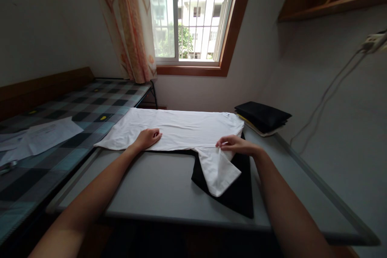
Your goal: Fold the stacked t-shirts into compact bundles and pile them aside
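A white T-shirt (pixel 181 127) lies spread sideways over a black garment (pixel 238 193), which shows along the near edge and under the sleeve. My left hand (pixel 148 138) rests on the shirt's near left part, its fingers loosely curled with no cloth visibly gathered in them. At the shirt's near right, my right hand (pixel 234 144) pinches the white fabric close to where the sleeve (pixel 220 173) begins. This sleeve is creased and points towards me, with black cloth on both sides of it.
Both garments lie on a grey table (pixel 151 185). Folded dark clothes (pixel 261 116) are stacked at its back right. A checked bed (pixel 69 105) with paper sheets (pixel 45 135) adjoins on the left. Cords (pixel 328 92) hang down the right wall. A barred window (pixel 193 16) is ahead.
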{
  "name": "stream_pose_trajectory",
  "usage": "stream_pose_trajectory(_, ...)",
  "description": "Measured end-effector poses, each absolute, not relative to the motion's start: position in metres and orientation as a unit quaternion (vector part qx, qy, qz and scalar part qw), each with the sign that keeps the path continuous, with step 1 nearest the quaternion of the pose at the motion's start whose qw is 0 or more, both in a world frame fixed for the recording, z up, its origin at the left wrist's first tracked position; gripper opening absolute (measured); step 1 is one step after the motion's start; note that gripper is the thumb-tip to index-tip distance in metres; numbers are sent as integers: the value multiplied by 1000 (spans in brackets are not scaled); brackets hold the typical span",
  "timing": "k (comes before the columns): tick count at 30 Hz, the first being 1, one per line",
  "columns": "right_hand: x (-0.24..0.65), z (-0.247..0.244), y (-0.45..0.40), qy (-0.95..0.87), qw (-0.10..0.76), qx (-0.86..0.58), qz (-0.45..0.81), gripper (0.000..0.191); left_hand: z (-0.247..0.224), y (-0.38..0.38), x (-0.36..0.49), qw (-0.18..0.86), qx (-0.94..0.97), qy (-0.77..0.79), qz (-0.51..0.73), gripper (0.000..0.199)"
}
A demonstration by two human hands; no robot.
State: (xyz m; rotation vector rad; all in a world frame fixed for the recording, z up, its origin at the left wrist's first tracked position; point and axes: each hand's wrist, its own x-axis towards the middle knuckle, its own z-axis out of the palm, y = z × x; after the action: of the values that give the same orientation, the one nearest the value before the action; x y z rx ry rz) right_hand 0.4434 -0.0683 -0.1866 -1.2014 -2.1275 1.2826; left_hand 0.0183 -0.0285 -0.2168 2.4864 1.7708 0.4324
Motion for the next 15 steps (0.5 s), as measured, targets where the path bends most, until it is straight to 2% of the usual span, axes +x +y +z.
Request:
stream_pose_trajectory(3,441,-203,-56,-703,313,-554,318,16,-217,-29,18,29,807,572,143,34)
stream_pose_trajectory(5,442,-214,-48,-660,351,-633,203,14,-217,-28,18,29,808,570,147,33)
stream_pose_trajectory(9,446,-227,-43,-663,319,-668,114,21,-218,-28,19,30,807,570,151,34)
stream_pose_trajectory(12,447,-226,-45,-719,317,-608,108,31,-217,-29,19,30,806,572,149,34)
stream_pose_trajectory(15,446,-221,-49,-761,324,-546,135,29,-217,-29,19,31,805,574,147,34)
